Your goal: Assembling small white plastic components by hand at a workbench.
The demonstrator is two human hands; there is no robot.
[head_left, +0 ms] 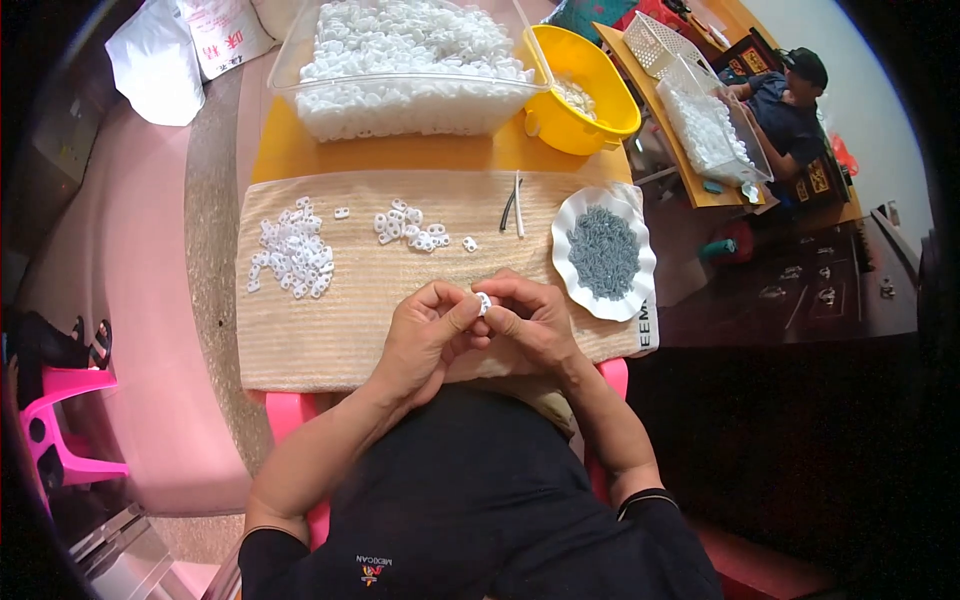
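Between the fingertips of both hands is a small white plastic piece with holes [484,303], held just over the near part of the beige cloth [330,350]. My left hand [428,332] pinches it from the left, and my right hand [535,318] grips it from the right. Beyond them lies a small cluster of like white pieces [410,226], with a larger pile of them [292,250] at the left. A white scalloped dish [563,258] full of small grey parts [603,252] stands right of my right hand. Two thin sticks, one white [519,205] and one dark [506,212], lie at the far side.
At the table's back stands a clear bin [400,88] heaped with white pieces, beside a yellow basin [610,125]. Another person [790,110] sits at a table far right with a similar bin [715,130]. A pink stool [75,430] is at the left.
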